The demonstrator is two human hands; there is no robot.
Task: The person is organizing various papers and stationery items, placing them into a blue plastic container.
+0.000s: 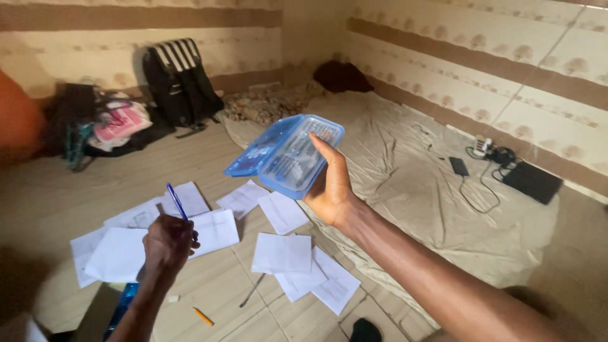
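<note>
My right hand (330,187) holds up a clear blue plastic box (288,154) with a hinged lid, tilted, its inside facing me. Small items show dimly through its wall. My left hand (167,244) is lower and to the left, closed around a blue pen (177,201) that points upward, and a white sheet of paper (118,256) sits under the same hand. Several white paper sheets (282,253) lie scattered on the tiled floor below both hands.
A pencil (203,316) and a thin metal stick (252,291) lie on the floor. A beige bedsheet (430,190) covers a mattress at right, with a phone (458,166), cables and a laptop (532,182). A black backpack (180,82) and bags lean against the far wall.
</note>
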